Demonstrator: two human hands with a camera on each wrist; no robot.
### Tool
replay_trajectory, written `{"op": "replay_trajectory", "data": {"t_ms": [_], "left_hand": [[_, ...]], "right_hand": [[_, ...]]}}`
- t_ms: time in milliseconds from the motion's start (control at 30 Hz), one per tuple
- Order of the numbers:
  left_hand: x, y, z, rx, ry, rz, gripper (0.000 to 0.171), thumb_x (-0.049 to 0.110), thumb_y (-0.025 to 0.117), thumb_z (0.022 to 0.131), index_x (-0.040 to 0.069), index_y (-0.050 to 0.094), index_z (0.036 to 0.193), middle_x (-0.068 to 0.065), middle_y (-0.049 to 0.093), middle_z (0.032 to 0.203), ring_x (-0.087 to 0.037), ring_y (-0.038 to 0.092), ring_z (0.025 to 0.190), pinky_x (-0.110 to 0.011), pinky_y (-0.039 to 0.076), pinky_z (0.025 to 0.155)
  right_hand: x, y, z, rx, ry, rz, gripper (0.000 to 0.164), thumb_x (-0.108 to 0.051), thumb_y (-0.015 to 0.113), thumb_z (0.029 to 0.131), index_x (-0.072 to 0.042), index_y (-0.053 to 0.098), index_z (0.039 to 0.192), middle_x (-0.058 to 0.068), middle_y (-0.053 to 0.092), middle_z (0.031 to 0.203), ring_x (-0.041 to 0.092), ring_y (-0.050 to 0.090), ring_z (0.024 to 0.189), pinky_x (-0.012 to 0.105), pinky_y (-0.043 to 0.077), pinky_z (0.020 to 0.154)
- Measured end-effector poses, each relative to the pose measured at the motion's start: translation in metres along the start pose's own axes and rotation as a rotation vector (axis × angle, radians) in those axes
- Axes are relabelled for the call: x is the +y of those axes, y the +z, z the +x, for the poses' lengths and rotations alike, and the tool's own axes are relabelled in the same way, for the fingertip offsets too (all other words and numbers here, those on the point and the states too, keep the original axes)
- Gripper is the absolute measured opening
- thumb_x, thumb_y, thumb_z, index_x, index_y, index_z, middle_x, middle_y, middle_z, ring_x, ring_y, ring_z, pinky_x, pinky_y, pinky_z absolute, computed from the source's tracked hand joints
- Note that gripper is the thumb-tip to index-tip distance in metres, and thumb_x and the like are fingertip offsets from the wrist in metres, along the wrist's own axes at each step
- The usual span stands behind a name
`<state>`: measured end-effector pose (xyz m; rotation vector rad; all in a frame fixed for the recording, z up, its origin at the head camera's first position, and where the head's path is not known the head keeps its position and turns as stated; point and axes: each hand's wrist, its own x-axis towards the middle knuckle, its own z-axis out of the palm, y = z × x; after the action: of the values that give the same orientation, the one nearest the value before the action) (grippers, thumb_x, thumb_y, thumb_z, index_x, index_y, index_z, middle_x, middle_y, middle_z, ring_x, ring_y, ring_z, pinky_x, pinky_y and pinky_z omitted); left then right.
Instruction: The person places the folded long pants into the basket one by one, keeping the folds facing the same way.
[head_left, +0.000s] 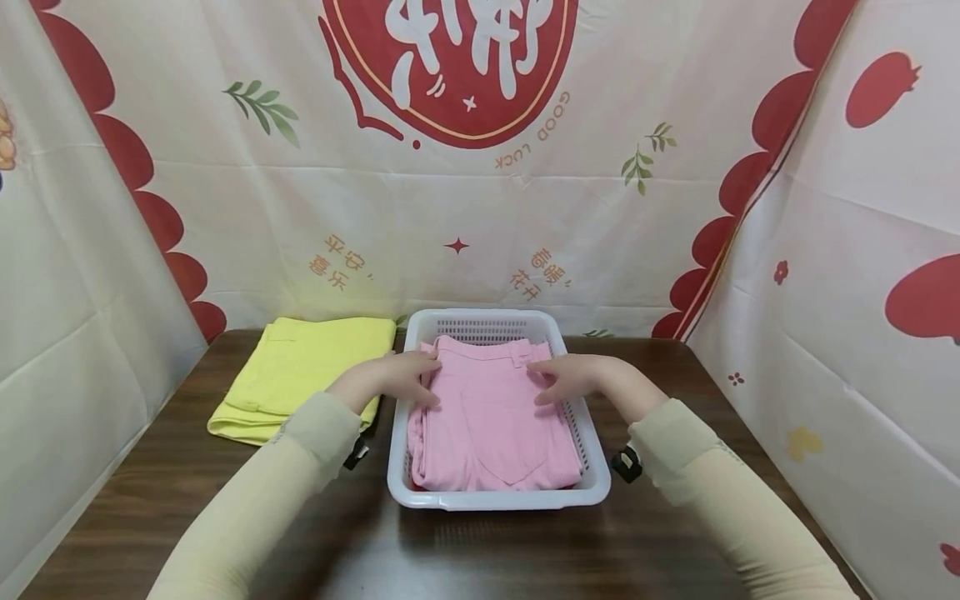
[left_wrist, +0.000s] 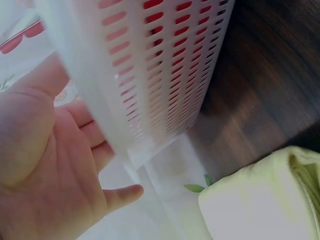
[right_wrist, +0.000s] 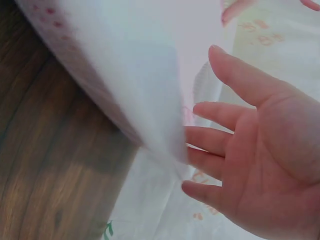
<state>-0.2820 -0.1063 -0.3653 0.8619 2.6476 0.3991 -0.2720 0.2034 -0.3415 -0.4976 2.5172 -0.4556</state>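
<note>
Folded pink trousers (head_left: pixel 495 421), waistband toward the back, lie in a white plastic basket (head_left: pixel 498 500). My left hand (head_left: pixel 402 375) reaches over the basket's left rim, fingertips at the trousers' upper left edge. From the other side my right hand (head_left: pixel 583 379) reaches over the right rim, its fingertips at the upper right edge near a belt loop. Both hands have loosely spread fingers, and neither grips the cloth. In the left wrist view, red cloth (left_wrist: pixel 182 30) shows through the slots of the basket wall, low under the pink.
A folded yellow garment (head_left: pixel 307 367) lies left of the basket on the dark wooden table (head_left: pixel 315 533). Behind the table hangs a printed white cloth backdrop (head_left: pixel 450 208), with more cloth along both sides.
</note>
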Motion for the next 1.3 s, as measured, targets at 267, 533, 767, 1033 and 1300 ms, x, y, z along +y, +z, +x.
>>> {"op": "replay_trajectory", "data": {"t_ms": [267, 533, 767, 1033, 1300], "left_hand": [[-0.003, -0.011, -0.015, 0.035, 0.060, -0.042, 0.045, 0.028, 0.066, 0.090, 0.000, 0.059, 0.125, -0.010, 0.058, 0.089, -0.020, 0.053, 0.085, -0.036, 0.045, 0.079], [0.004, -0.016, -0.034, 0.047, 0.046, -0.091, 0.053, 0.031, 0.064, 0.091, 0.001, 0.054, 0.134, -0.013, 0.061, 0.119, -0.024, 0.055, 0.110, -0.042, 0.042, 0.096], [0.002, -0.018, -0.044, 0.088, 0.100, -0.121, 0.046, 0.023, 0.059, 0.093, 0.000, 0.055, 0.133, -0.014, 0.057, 0.131, -0.027, 0.051, 0.121, -0.043, 0.039, 0.101], [-0.015, -0.023, -0.061, 0.160, 0.166, -0.099, 0.044, 0.023, 0.060, 0.094, -0.003, 0.057, 0.130, -0.015, 0.060, 0.126, -0.027, 0.056, 0.115, -0.043, 0.042, 0.098], [-0.042, -0.031, -0.087, 0.233, 0.090, -0.138, 0.044, 0.025, 0.060, 0.094, -0.002, 0.057, 0.129, -0.015, 0.063, 0.119, -0.029, 0.059, 0.110, -0.049, 0.045, 0.093]], "right_hand": [[-0.008, -0.005, -0.011, 0.059, -0.016, -0.044, 0.067, -0.036, 0.065, 0.090, -0.011, 0.040, 0.146, 0.020, 0.047, 0.139, 0.037, 0.044, 0.127, 0.056, 0.037, 0.099], [-0.019, -0.003, -0.019, 0.158, -0.064, -0.114, 0.052, -0.032, 0.060, 0.094, -0.001, 0.052, 0.135, 0.020, 0.056, 0.128, 0.036, 0.053, 0.118, 0.052, 0.045, 0.093], [-0.027, -0.003, -0.018, 0.295, -0.092, -0.097, 0.042, -0.028, 0.061, 0.094, 0.002, 0.061, 0.124, 0.017, 0.063, 0.116, 0.030, 0.061, 0.103, 0.046, 0.052, 0.082], [-0.036, 0.005, -0.013, 0.383, -0.118, -0.017, 0.039, -0.028, 0.061, 0.094, 0.000, 0.064, 0.120, 0.014, 0.065, 0.112, 0.030, 0.060, 0.105, 0.047, 0.050, 0.086], [-0.052, 0.016, -0.005, 0.477, -0.169, 0.078, 0.035, -0.027, 0.061, 0.092, -0.002, 0.067, 0.116, 0.009, 0.067, 0.105, 0.026, 0.062, 0.099, 0.043, 0.051, 0.082]]}}
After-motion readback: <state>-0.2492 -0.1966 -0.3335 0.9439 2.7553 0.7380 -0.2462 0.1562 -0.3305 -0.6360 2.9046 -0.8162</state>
